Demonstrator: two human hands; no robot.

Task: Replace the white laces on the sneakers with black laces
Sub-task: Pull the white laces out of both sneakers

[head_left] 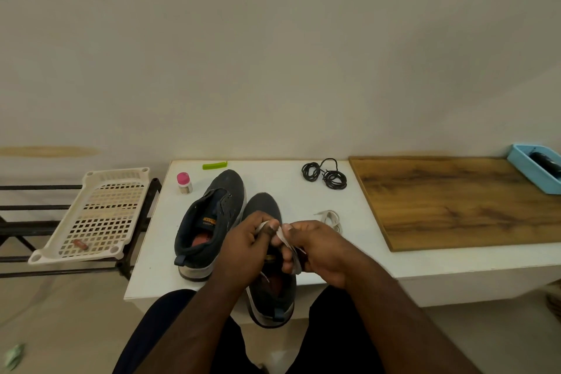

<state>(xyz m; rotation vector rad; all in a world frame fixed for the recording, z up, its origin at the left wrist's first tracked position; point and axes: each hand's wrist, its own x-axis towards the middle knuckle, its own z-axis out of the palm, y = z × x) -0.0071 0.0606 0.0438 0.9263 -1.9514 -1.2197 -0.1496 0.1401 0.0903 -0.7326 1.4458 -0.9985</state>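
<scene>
while both wrists meet over the right sneaker [267, 212] | left hand [243, 247], right hand [315, 249] fingers pinch white lace [280, 235]

I see my left hand [243, 247] and right hand [315, 252] pinching a white lace [283, 238] above the nearer sneaker [267, 291]. The second sneaker [209, 218] sits laceless alongside; black laces [326, 174] lie coiled on the white table [158, 252].

plain pale wall [273, 39]; white table [158, 252]; wooden board [455, 200]; black rack [30, 231]; beige floor [60, 313].
</scene>
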